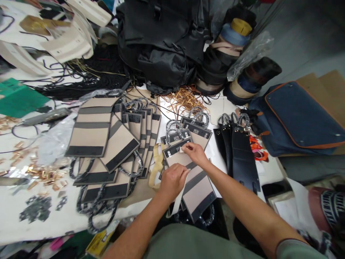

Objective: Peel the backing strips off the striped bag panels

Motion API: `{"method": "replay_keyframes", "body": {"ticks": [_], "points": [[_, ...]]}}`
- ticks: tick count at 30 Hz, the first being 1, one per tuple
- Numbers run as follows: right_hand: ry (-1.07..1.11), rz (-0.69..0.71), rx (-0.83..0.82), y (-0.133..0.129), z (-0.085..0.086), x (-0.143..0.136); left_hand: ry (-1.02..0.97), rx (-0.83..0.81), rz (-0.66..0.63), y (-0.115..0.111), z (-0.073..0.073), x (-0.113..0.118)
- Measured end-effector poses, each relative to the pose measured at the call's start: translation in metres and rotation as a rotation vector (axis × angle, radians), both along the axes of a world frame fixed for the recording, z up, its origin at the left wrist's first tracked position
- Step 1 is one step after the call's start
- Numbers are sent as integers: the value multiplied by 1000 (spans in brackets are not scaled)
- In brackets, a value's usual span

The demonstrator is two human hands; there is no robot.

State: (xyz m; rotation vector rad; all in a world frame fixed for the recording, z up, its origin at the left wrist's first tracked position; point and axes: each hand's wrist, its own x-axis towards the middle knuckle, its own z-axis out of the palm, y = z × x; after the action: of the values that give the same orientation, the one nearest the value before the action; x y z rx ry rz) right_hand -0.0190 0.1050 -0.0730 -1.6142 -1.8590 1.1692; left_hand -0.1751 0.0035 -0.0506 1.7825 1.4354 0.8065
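Observation:
A beige and black bag panel (199, 194) with plastic-wrapped handles lies in front of me, on top of similar panels. My left hand (172, 181) is closed on a pale strip of tape (178, 201), which hangs down over the panel's left side. At the panel's upper black band, my right hand (196, 154) pinches a small pale piece, apparently tape, against or just above the surface. White patches and small metal fittings show on this band. Just behind it lie more panels (198, 133) with wrapped handles standing up.
Stacked beige and black panels (91, 126) fill the left middle. Gold metal pieces (45, 172) and dark fittings (36, 208) are scattered further left. Yellowish tape (156, 165) curls beside the work. Black panels (244, 154) and a navy bag (304, 111) lie right; a black backpack (161, 39) stands behind.

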Motion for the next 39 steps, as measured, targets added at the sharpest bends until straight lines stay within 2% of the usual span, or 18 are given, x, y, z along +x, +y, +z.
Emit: {"method": "replay_keyframes", "body": {"ticks": [3, 8, 12, 16, 18, 20, 22, 24, 26, 30, 34, 36, 39], "points": [[-18, -25, -33, 7, -19, -10, -164, -136, 135, 1, -18, 0], [-254, -86, 108, -2, -33, -22, -326, -245, 241, 5, -58, -6], [-241, -232, 222, -11, -44, -20, -350, -275, 259, 7, -70, -5], [-106, -264, 263, -8, -49, -15, -422, -315, 297, 9, -66, -4], [-41, -289, 255, -6, -42, -12, -451, -360, 324, 10, -62, -4], [52, -289, 163, -8, -30, -9, -455, -394, 341, 9, -57, -5], [198, -185, -25, -15, -13, -5, -479, -434, 368, 9, -50, -5], [344, -4, -229, -26, 3, -1, -538, -491, 408, 9, -41, -3], [414, 107, -339, -38, 16, 1, -609, -546, 441, 10, -29, 1], [365, 32, -258, -47, 32, 9, -693, -521, 392, 9, -9, 12], [290, 43, -185, -43, 42, 24, -764, -474, 254, 8, -4, 21], [221, 104, -141, -42, 49, 31, -672, -432, 217, 7, -6, 23], [82, 196, 19, -39, 62, 37, -432, -337, 207, 7, -6, 24]]}}
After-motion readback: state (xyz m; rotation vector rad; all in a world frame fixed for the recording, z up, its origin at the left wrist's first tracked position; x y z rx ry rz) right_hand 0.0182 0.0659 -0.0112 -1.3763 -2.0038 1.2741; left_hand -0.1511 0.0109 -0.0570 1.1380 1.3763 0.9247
